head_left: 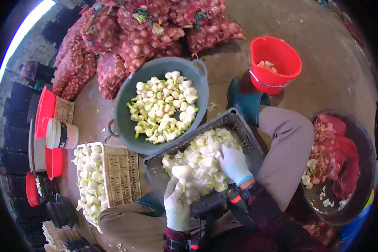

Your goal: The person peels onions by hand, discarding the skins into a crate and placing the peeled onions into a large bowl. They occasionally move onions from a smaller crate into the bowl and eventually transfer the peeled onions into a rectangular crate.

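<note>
My left hand (177,209), in a pale glove, grips a peeled white garlic bulb (182,171) by its stem, the round end up. It is above the near side of a black plastic crate (256,145) heaped with white garlic skins (206,153). Over the right part of the heap is my right hand (234,163), gloved with a blue cuff. Its fingers are curled; what they hold, if anything, I cannot make out. Just beyond the crate, a grey-green tub (126,90) contains many trimmed garlic bulbs (164,107) with greenish stems.
Full red mesh sacks (130,35) are piled at the back. A red bucket (277,63) stands back right. On the right is a dark tub (340,220) with a red net (348,164). A cream crate (122,172) of garlic stands left, near a white bucket (63,133).
</note>
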Motion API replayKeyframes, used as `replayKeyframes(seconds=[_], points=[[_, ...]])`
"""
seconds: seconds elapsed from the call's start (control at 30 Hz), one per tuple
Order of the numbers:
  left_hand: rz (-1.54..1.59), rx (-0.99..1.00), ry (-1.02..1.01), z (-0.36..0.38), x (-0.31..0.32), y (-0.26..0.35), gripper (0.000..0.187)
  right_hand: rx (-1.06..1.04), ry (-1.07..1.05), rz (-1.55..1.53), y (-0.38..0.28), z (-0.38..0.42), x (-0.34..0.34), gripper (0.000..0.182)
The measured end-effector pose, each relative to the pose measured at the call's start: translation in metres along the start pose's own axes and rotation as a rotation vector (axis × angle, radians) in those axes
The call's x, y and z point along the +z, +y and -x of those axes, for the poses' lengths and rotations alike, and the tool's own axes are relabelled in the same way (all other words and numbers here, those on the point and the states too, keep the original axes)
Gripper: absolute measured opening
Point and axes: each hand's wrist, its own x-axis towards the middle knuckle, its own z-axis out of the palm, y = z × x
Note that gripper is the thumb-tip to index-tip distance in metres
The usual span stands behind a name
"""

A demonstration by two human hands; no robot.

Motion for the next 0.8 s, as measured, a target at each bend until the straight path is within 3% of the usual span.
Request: replayKeyframes(seconds=[0.03, 0.17, 0.23, 0.3, 0.37, 0.6, 0.7, 0.77, 0.8], points=[[-0.001, 0.022, -0.009, 0.000, 0.003, 0.001, 0.040, -0.099, -0.187, 0.387, -0.009, 0.005, -0.007, 0.033], [-0.005, 0.036, 0.040, -0.014, 0.011, -0.019, 0.037, -0.157, -0.228, -0.292, -0.067, 0.031, -0.023, 0.037], [-0.194, 0.104, 0.145, -0.021, 0.020, -0.032, 0.037, -0.326, -0.114, -0.168, -0.063, 0.030, -0.006, 0.036], [-0.277, 0.117, 0.226, -0.026, 0.025, -0.042, 0.038, -0.235, -0.160, -0.124, -0.060, 0.030, 0.004, 0.033], [-0.317, 0.272, 0.287, -0.033, 0.028, -0.054, 0.038, -0.380, 0.048, -0.101, -0.053, 0.035, 0.016, 0.029], [-0.296, 0.159, 0.168, -0.036, 0.029, -0.057, 0.034, -0.148, 0.055, -0.266, -0.041, 0.020, 0.023, 0.013], [-0.312, 0.127, 0.151, -0.049, 0.007, -0.059, 0.033, -0.204, 0.038, -0.287, -0.045, 0.019, 0.017, 0.009], [-0.345, 0.132, 0.253, -0.044, 0.020, -0.045, 0.033, -0.194, -0.049, -0.328, -0.045, 0.021, 0.020, 0.008], [-0.309, 0.161, 0.252, -0.047, 0.009, -0.045, 0.033, -0.199, 0.028, -0.255, -0.039, 0.017, 0.026, 0.010]])
